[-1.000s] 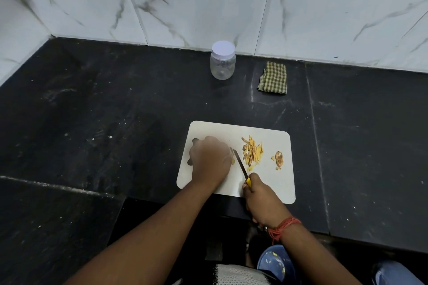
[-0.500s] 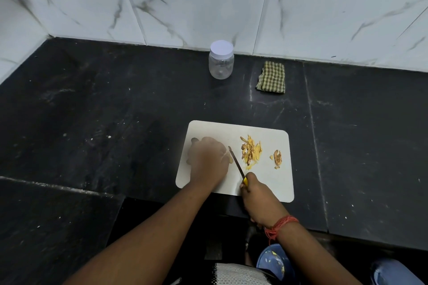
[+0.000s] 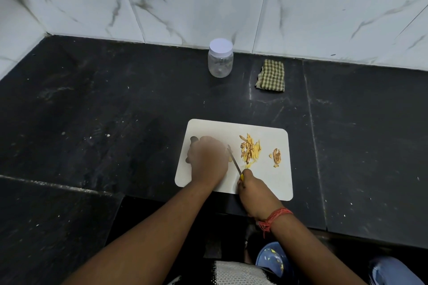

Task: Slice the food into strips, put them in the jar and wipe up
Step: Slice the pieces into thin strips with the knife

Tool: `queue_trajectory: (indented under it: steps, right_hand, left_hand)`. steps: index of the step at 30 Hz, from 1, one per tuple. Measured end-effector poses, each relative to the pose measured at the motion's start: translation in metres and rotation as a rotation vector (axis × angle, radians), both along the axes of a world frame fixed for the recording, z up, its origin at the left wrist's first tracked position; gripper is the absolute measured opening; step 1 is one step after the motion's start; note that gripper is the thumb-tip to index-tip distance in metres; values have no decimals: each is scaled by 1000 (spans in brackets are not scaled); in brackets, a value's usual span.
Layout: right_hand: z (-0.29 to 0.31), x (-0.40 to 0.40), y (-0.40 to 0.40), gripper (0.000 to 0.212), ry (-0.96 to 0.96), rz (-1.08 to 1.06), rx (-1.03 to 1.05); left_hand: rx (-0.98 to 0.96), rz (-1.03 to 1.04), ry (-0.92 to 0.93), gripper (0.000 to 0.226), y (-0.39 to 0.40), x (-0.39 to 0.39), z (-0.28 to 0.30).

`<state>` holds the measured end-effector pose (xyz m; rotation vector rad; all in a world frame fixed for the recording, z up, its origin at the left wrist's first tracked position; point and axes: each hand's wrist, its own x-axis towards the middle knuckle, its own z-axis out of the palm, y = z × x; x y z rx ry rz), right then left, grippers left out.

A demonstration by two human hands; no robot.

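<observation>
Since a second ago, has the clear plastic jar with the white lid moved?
No. The clear plastic jar with the white lid stays left of the folded checked cloth, beside the wall.

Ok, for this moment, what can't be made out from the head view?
- The piece being cut: hidden under the blurred left hand.
- How the left fingers lie: motion blur.
- The knife handle: only a yellow bit shows past the right hand.
- What the food is: strips and scraps too small.
- Jar contents: looks empty, uncertain.

What we cannot make out
Our blurred left hand [image 3: 207, 159] hides the food under it; our right hand [image 3: 256, 194] covers most of the knife handle [image 3: 241, 177].
</observation>
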<state>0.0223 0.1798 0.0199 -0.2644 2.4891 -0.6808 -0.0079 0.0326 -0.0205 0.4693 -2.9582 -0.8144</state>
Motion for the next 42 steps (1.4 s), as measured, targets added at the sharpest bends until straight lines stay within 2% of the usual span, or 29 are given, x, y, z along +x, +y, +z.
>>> queue_trajectory:
  steps: [10, 16, 33, 42]
  right_hand:
    - [2, -7, -6, 6, -84, 34, 68]
    - [0, -7, -8, 19, -67, 58, 118]
    - [-5, 4, 3, 14, -21, 109, 139]
    - [-2, 12, 10, 22, -48, 116, 139]
  left_hand:
    - [-17, 5, 15, 15, 2, 0, -3]
    - [-11, 25, 19, 14, 4, 0, -4]
    - [39, 89, 8, 12, 8, -2, 1]
    - [44, 93, 8, 11, 8, -3, 0]
